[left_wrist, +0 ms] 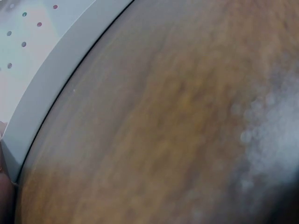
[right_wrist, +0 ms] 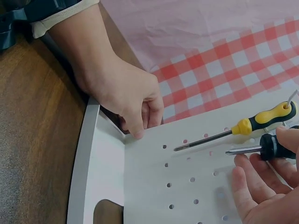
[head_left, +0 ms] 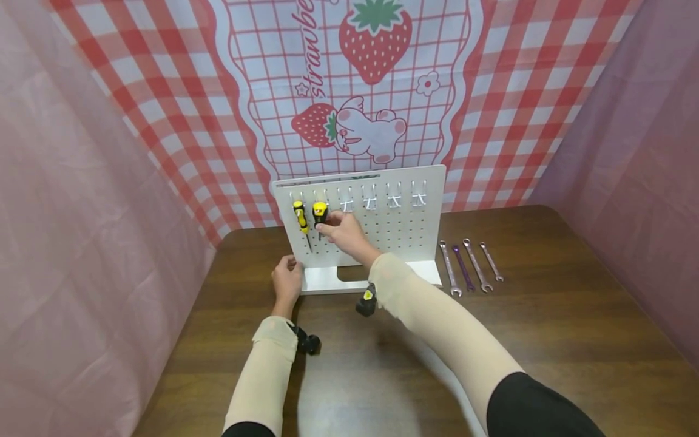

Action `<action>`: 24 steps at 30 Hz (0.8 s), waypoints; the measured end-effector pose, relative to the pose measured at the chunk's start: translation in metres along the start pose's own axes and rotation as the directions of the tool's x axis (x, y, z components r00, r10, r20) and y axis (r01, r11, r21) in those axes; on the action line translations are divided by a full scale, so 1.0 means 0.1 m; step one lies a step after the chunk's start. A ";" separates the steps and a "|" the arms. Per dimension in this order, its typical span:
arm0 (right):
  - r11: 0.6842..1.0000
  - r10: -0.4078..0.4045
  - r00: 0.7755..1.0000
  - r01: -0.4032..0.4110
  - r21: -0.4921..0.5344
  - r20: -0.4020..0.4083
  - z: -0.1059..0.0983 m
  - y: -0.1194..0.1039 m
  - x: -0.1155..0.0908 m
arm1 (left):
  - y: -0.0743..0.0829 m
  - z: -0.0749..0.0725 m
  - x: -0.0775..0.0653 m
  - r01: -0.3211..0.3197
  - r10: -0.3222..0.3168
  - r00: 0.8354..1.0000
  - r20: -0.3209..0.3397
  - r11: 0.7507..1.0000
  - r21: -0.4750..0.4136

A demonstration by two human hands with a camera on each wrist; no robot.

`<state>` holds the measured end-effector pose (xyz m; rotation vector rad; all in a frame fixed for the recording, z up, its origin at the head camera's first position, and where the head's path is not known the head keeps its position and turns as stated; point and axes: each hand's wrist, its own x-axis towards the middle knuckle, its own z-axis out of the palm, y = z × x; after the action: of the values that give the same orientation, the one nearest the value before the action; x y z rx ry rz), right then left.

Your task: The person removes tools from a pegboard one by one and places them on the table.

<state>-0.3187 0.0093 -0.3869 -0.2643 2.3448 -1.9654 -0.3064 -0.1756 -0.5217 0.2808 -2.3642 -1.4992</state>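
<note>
A white pegboard (head_left: 377,230) stands on its base on the wooden table. My right hand (head_left: 347,235) pinches a short, stubby black-and-yellow screwdriver (head_left: 320,212) close against the board's upper left. Its metal shaft points down, as the right wrist view shows beside my fingertips (right_wrist: 240,177). Just left of it, a longer yellow-and-black screwdriver (head_left: 301,216) hangs from a hook, tip downward. My left hand (right_wrist: 124,91) grips the board's lower left edge, thumb on the front and fingers curled partly out of sight behind. The left wrist view catches mostly blurred table.
More wire hooks (head_left: 394,200) run along the board's upper part to the right. Several wrenches, one a purple wrench (head_left: 463,267), lie side by side on the table (head_left: 546,315) right of the board. A checkered strawberry cloth (head_left: 491,121) hangs behind, with pink curtains (head_left: 98,243) on both sides.
</note>
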 end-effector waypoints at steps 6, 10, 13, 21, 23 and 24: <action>1.000 -0.008 1.000 0.008 0.019 -0.008 0.01 -0.01 -0.03 | -0.01 0.00 0.01 -0.013 0.013 1.000 -0.003 1.000 0.001; 0.999 -0.022 1.000 0.022 0.037 0.006 0.00 -0.02 -0.05 | -0.01 0.00 0.01 -0.023 0.023 1.000 -0.005 1.000 0.004; 0.999 -0.043 0.999 0.043 0.028 0.019 -0.01 -0.03 -0.08 | -0.01 0.01 0.02 -0.022 0.022 1.000 0.000 1.000 0.002; 0.994 -0.090 0.995 0.093 -0.053 0.049 -0.02 -0.06 -0.16 | -0.02 0.01 0.02 -0.025 0.025 1.000 0.003 1.000 -0.011; 0.993 -0.095 0.994 0.098 -0.065 0.053 -0.02 -0.06 -0.18 | -0.03 0.01 0.01 -0.023 0.023 1.000 0.003 1.000 -0.010; 0.993 -0.096 0.994 0.100 -0.068 0.055 -0.02 -0.07 -0.19 | -0.02 0.02 0.01 -0.022 0.022 1.000 0.003 1.000 -0.009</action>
<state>-0.2999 0.0136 -0.3809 -0.4374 2.4152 -1.8939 -0.3078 -0.1756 -0.5243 0.2490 -2.3547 -1.5009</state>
